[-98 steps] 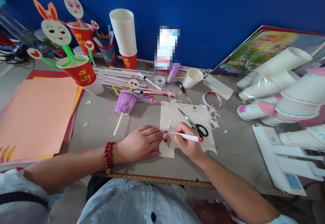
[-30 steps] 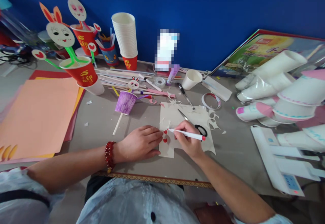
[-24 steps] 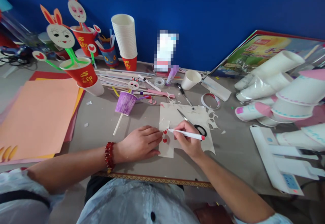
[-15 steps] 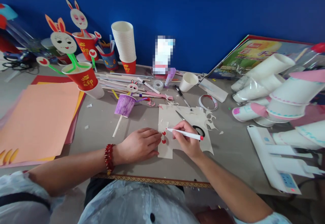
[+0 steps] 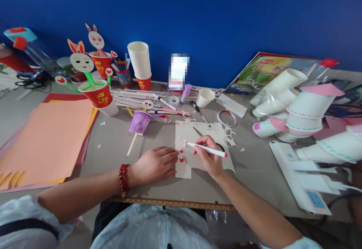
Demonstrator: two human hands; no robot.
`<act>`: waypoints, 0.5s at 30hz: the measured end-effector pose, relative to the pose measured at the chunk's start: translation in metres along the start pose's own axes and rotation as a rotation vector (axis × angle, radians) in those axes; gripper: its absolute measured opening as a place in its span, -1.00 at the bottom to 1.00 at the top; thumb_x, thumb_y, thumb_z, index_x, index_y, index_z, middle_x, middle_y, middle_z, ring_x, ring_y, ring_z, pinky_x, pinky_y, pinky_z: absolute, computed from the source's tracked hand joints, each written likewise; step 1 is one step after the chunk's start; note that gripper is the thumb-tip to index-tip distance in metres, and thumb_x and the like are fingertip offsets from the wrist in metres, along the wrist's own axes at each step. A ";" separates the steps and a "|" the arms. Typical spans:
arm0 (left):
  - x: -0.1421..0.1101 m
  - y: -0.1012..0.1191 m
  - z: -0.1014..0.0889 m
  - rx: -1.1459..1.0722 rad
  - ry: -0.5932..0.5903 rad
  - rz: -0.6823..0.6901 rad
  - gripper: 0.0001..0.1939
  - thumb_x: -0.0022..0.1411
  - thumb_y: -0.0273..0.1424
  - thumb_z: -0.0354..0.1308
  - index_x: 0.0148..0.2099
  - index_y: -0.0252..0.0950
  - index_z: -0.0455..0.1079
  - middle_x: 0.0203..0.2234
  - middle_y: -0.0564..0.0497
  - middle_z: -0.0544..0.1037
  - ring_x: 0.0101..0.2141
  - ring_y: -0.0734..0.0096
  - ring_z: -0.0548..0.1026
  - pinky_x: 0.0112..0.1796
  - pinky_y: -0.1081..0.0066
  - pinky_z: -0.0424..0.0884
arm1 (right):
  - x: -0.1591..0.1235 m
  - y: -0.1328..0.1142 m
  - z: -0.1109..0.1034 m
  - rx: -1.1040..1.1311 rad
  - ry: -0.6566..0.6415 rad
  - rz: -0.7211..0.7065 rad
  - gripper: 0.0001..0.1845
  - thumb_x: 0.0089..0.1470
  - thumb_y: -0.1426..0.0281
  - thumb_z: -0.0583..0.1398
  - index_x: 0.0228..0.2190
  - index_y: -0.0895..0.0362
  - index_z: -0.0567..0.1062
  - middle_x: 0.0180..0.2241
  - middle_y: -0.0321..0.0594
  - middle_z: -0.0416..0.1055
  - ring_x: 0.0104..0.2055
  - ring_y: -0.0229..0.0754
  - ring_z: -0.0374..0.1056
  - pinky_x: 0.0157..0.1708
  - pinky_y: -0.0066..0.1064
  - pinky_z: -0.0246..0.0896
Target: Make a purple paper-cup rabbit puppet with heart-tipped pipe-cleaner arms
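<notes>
Pointing leftward, the white marker [image 5: 208,150] runs nearly crosswise, red end slightly nearer the person. The right hand [image 5: 209,159] pinches it above the white paper [image 5: 184,171], tip near two red hearts [image 5: 181,160]. The left hand [image 5: 154,165] lies flat on the paper's edge. Scissors [image 5: 197,131] show partly behind the right hand; a purple cup [image 5: 140,122] sits farther left.
</notes>
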State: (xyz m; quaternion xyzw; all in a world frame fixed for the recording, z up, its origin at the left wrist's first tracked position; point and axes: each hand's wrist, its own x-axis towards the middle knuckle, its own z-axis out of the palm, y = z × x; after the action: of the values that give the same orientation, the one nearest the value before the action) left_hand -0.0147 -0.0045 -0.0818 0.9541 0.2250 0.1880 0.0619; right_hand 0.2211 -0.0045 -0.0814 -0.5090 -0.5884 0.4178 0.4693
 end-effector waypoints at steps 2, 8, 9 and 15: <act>0.000 0.000 0.000 0.007 0.009 0.006 -0.68 0.36 -0.31 0.06 0.03 -0.40 0.43 -0.01 -0.22 0.56 0.00 0.16 0.52 0.00 0.19 0.50 | -0.001 -0.001 -0.001 0.004 0.020 -0.038 -0.86 0.16 0.30 0.19 -0.38 0.09 0.38 -0.54 -0.32 0.42 -0.52 -0.24 0.32 -0.52 -0.44 0.20; 0.001 0.002 -0.003 0.026 0.030 0.011 -0.72 0.37 -0.32 0.05 -0.01 -0.37 0.44 -0.04 -0.19 0.57 -0.03 0.19 0.52 -0.02 0.22 0.49 | -0.001 -0.002 -0.008 0.021 0.097 -0.102 -0.86 0.18 0.28 0.19 -0.31 0.08 0.37 -0.53 -0.30 0.44 -0.53 -0.23 0.33 -0.58 -0.46 0.14; 0.001 0.002 -0.003 0.025 0.032 0.010 -0.73 0.37 -0.32 0.05 -0.02 -0.38 0.44 -0.05 -0.18 0.57 -0.03 0.19 0.52 -0.02 0.23 0.49 | 0.000 -0.002 -0.009 0.030 0.119 -0.105 -0.86 0.19 0.28 0.19 -0.30 0.08 0.37 -0.53 -0.30 0.44 -0.53 -0.24 0.32 -0.59 -0.47 0.12; 0.002 0.003 -0.012 -0.009 0.010 -0.004 -0.77 0.39 -0.32 0.02 -0.19 -0.33 0.44 -0.26 -0.10 0.57 -0.20 0.27 0.50 -0.13 0.28 0.46 | 0.012 0.000 -0.019 0.139 0.268 -0.125 -0.85 0.16 0.30 0.24 -0.30 0.07 0.38 -0.51 -0.34 0.44 -0.61 -0.33 0.14 -0.63 -0.50 -0.01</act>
State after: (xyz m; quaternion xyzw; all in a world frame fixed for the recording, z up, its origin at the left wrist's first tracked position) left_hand -0.0161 -0.0060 -0.0697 0.9523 0.2264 0.1937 0.0656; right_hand 0.2388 0.0081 -0.0761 -0.4888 -0.5207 0.3560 0.6026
